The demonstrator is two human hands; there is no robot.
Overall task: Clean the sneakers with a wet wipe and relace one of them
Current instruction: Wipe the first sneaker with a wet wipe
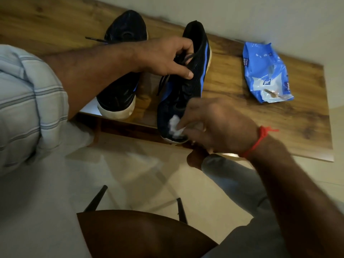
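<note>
Two black and blue sneakers stand on a wooden table (242, 112). The right sneaker (193, 75) points its toe over the near table edge. My left hand (167, 56) grips this sneaker at its laced middle, fingers curled round the tongue and laces. My right hand (214, 125), blurred, holds a crumpled white wet wipe (176, 125) against the sneaker's toe. The left sneaker (119, 97) stands beside it, partly hidden under my left forearm, with a loose lace end showing at its far side.
A blue wet wipe pack (266, 71) lies on the table to the right of the sneakers. A wall runs along the table's far edge. A dark wooden chair seat (141, 235) is below me on a pale tiled floor.
</note>
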